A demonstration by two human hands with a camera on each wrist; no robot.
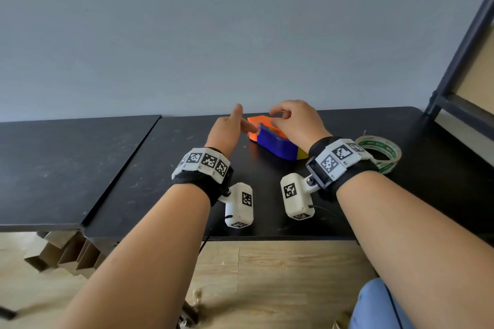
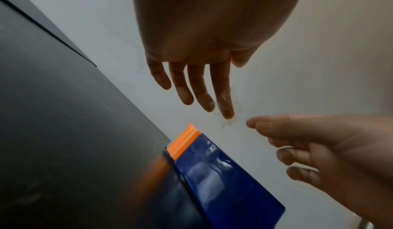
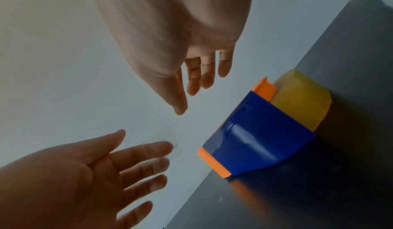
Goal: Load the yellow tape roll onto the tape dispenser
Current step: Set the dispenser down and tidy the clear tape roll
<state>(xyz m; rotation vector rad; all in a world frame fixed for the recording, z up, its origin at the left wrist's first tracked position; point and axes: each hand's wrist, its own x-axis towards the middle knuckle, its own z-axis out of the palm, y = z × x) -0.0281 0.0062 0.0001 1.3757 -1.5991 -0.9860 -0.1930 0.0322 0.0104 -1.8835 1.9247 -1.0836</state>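
The tape dispenser (image 1: 272,141), blue with an orange toothed cutter end (image 2: 182,141), stands on the black table (image 1: 133,168) near the wall. A rounded yellow roll (image 3: 302,98) sits at its rear end. My left hand (image 1: 240,121) hovers just left of the cutter with straight fingers. A short strip of clear tape (image 2: 228,113) sticks to its index fingertip. My right hand (image 1: 279,116) hovers over the dispenser's far end with loosely bent fingers that hold nothing. Both hands also show in the wrist views, left hand (image 3: 149,157) and right hand (image 2: 287,141), about a finger's length apart.
A translucent tape roll with a green-printed core (image 1: 381,153) lies flat on the table right of my right wrist. A dark metal shelf frame (image 1: 454,75) stands at the far right. A second black table (image 1: 53,163) adjoins on the left. The grey wall is close behind.
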